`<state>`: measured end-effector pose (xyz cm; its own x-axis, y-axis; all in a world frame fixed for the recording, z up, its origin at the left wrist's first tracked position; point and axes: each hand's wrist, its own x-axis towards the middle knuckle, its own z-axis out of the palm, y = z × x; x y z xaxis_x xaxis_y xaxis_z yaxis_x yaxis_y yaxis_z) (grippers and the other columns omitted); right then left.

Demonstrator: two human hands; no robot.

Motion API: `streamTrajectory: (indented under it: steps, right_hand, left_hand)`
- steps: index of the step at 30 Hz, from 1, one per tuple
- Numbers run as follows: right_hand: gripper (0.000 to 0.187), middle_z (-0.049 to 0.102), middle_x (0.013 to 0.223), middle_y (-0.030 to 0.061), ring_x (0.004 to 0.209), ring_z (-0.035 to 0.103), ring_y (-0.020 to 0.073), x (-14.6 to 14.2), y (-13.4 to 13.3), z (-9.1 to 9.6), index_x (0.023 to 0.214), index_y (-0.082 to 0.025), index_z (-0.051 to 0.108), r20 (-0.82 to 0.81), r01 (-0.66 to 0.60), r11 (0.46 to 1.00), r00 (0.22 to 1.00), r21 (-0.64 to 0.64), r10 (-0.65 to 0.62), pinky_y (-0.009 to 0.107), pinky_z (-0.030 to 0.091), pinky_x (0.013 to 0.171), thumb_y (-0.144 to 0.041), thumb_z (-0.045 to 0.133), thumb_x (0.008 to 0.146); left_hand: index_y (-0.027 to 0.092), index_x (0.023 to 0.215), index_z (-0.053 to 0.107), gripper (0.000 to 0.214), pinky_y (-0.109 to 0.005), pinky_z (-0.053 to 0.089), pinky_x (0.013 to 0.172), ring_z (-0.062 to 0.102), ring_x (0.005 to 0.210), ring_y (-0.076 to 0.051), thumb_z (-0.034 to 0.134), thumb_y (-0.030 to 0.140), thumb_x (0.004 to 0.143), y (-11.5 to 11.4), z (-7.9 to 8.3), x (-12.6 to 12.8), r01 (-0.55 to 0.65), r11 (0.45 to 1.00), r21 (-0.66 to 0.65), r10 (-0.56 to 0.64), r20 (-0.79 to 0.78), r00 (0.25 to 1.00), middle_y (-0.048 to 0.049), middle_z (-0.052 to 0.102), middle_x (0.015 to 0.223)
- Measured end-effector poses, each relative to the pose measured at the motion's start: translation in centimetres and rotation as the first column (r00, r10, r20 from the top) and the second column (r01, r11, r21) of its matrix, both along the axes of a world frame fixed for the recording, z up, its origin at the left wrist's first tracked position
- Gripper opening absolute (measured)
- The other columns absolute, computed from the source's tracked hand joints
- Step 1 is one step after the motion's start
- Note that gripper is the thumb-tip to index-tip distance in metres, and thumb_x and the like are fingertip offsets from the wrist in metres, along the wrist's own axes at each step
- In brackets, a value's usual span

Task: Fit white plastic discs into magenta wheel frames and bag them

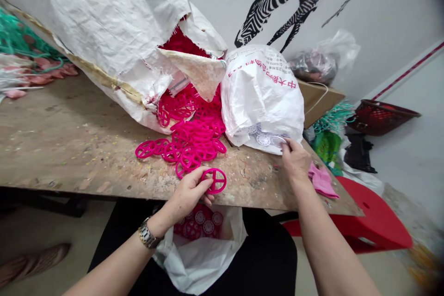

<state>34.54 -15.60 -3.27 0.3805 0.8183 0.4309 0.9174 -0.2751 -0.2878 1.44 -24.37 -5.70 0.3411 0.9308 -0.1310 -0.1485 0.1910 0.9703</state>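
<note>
My left hand holds a magenta plastic spoked ring by its edge, just over the front edge of the table. More magenta rings lie in a heap spilling from a torn white woven sack. My right hand pinches a white plastic disc at the mouth of a white plastic bag, where more white discs show. On my lap, a white bag holds pink and white discs.
The worn wooden tabletop is scattered with specks. A pink cloth hangs at its right edge, above a red plastic stool. A cardboard box, red basket and green netting stand around it. A zebra mural covers the wall.
</note>
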Motion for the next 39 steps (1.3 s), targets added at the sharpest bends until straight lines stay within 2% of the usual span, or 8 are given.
streamTrajectory:
  steps: [5, 10, 13, 17, 28, 32, 34, 39]
  right_hand:
    - [0.026, 0.075, 0.09, 0.0056, 0.08, 0.07, 0.0244, -5.7, -6.0, 0.5, 0.11, -0.022, 0.066, -0.244, -0.242, 0.925, 0.917, 0.292, 0.317, 0.036, 0.053, 0.074, -0.038, 0.055, 0.092]
    - [0.015, 0.075, 0.106, 0.0061, 0.098, 0.07, 0.0238, -10.8, -11.1, 0.6, 0.102, -0.026, 0.068, -0.191, -0.558, 0.707, 0.71, 0.435, 0.678, 0.041, 0.054, 0.087, -0.021, 0.058, 0.092]
    - [0.025, 0.074, 0.114, 0.0073, 0.104, 0.069, 0.0237, -12.3, -12.3, 0.0, 0.105, -0.027, 0.068, -0.092, -0.673, 0.596, 0.626, 0.439, 0.774, 0.043, 0.054, 0.088, -0.01, 0.058, 0.089]
    - [0.036, 0.073, 0.118, 0.0094, 0.106, 0.069, 0.0242, -12.9, -12.7, -1.2, 0.112, -0.027, 0.069, 0.046, -0.735, 0.548, 0.613, 0.4, 0.789, 0.041, 0.055, 0.085, -0.004, 0.059, 0.086]
    - [0.045, 0.067, 0.129, 0.0069, 0.117, 0.063, 0.0252, -14.4, -14.0, -1.6, 0.121, -0.031, 0.069, -0.075, -0.743, 0.562, 0.578, 0.364, 0.813, 0.047, 0.051, 0.097, -0.006, 0.048, 0.091]
    - [0.034, 0.069, 0.124, 0.0078, 0.111, 0.065, 0.026, -14.8, -14.4, -1.4, 0.124, -0.028, 0.066, -0.441, -0.524, 0.756, 0.614, 0.392, 0.654, 0.044, 0.053, 0.093, -0.02, 0.055, 0.093]
    - [0.026, 0.072, 0.114, 0.0077, 0.102, 0.068, 0.0254, -14.9, -14.2, -1.2, 0.116, -0.026, 0.069, -0.61, -0.431, 0.833, 0.572, 0.346, 0.549, 0.04, 0.055, 0.085, -0.029, 0.059, 0.091]
    - [0.022, 0.076, 0.1, 0.0057, 0.092, 0.069, 0.0243, -15.2, -13.6, -0.8, 0.098, -0.023, 0.074, -0.772, -0.453, 0.857, 0.442, 0.247, 0.456, 0.037, 0.054, 0.084, -0.036, 0.06, 0.089]
  left_hand:
    - [0.014, 0.117, 0.053, 0.04, -0.021, 0.057, 0.048, 0.067, 0.053, -0.013, 0.065, 0.035, 0.085, 0.3, 0.4, 0.3, -0.01, 0.994, -0.107, 0.012, 0.023, 1.0, 0.0006, 0.064, 0.068]
    - [0.013, 0.112, 0.054, 0.036, -0.02, 0.057, 0.049, 0.067, 0.053, -0.012, 0.068, 0.034, 0.086, -0.4, 1.6, 0.2, 0.076, 0.966, -0.248, -0.03, 0.185, 0.982, -0.0025, 0.066, 0.075]
    - [0.012, 0.109, 0.057, 0.031, -0.02, 0.058, 0.051, 0.068, 0.055, -0.012, 0.067, 0.032, 0.087, -0.9, 1.8, 0.0, 0.168, 0.941, -0.293, -0.079, 0.291, 0.953, -0.0047, 0.067, 0.078]
    - [0.012, 0.115, 0.058, 0.031, -0.021, 0.06, 0.054, 0.07, 0.059, -0.013, 0.065, 0.029, 0.089, -1.1, 1.5, -0.2, 0.203, 0.932, -0.301, -0.086, 0.359, 0.929, -0.0048, 0.067, 0.08]
    - [0.016, 0.116, 0.058, 0.039, -0.02, 0.058, 0.056, 0.067, 0.06, -0.01, 0.072, 0.032, 0.083, -1.6, 1.0, 0.2, 0.135, 0.969, -0.206, -0.081, 0.249, 0.965, -0.005, 0.07, 0.092]
    - [0.019, 0.118, 0.061, 0.036, -0.023, 0.058, 0.06, 0.067, 0.065, -0.011, 0.067, 0.034, 0.086, -1.8, 0.8, 0.2, 0.118, 0.99, -0.074, -0.109, 0.118, 0.987, -0.0044, 0.069, 0.097]
    - [0.02, 0.119, 0.061, 0.034, -0.024, 0.059, 0.063, 0.067, 0.068, -0.012, 0.064, 0.034, 0.088, -1.9, 0.8, 0.3, 0.143, 0.99, -0.019, -0.141, 0.068, 0.988, -0.0047, 0.069, 0.102]
    - [0.023, 0.123, 0.059, 0.034, -0.026, 0.06, 0.066, 0.068, 0.075, -0.014, 0.06, 0.036, 0.091, -2.3, 0.5, 0.4, 0.176, 0.983, 0.044, -0.178, 0.059, 0.982, -0.0041, 0.065, 0.106]
